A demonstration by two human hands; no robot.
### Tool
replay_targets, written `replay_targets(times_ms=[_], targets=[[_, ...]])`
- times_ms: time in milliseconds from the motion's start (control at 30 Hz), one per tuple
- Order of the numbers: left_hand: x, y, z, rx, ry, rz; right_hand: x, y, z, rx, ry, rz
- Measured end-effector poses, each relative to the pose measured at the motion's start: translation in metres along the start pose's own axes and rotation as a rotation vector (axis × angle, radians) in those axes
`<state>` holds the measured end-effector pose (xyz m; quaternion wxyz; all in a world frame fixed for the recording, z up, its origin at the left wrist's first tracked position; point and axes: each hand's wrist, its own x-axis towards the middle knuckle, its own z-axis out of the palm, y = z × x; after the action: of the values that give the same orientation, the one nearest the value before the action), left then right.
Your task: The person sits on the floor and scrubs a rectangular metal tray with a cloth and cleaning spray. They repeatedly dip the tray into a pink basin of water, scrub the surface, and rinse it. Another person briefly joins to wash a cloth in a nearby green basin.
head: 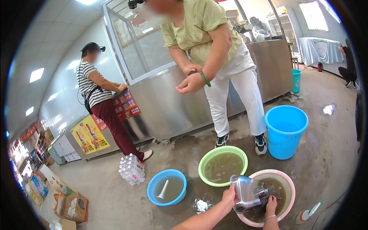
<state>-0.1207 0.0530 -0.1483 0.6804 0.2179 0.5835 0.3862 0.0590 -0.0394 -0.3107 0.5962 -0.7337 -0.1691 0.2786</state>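
A square-bodied glossy container, which looks like a blender jug (244, 195), is tilted over a pink basin (291, 198) of murky water. My left hand (229, 196) grips its wide end on the left side. At its narrower ribbed collar, my right hand (271, 204) has curled fingers against the lower edge, close to the water. Part of the jug's underside is hidden. Just behind stands a green basin (201, 172) of cloudy water. To the left, a blue basin (150, 191) holds water and a white plastic tamper-like tool (164, 189).
A tall blue bucket (281, 143) stands behind the pink basin. A spray bottle (306, 214) is at the right. A person (198, 37) in green faces me; another person (96, 80) stands by the steel counter (169, 109). Shrink-wrapped bottles (132, 169) sit on the wet floor.
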Motion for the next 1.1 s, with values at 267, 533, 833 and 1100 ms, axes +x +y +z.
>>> replay_targets(times_ms=[267, 533, 833, 1100], targets=[[-0.015, 0.013, 0.007, 0.010, -0.166, 0.143, -0.005, -0.038, 0.013, 0.228, 0.076, 0.026], [-0.011, 0.016, 0.005, 0.040, -0.172, 0.280, -0.025, -0.058, 0.011, 0.879, -0.207, 0.130], [-0.035, 0.039, -0.002, 0.006, -0.074, 0.110, -0.039, -0.059, 0.024, 0.805, -0.061, 0.060], [-0.019, 0.037, 0.004, -0.127, -0.106, 0.225, -0.046, -0.086, 0.034, 0.723, -0.131, 0.330]])
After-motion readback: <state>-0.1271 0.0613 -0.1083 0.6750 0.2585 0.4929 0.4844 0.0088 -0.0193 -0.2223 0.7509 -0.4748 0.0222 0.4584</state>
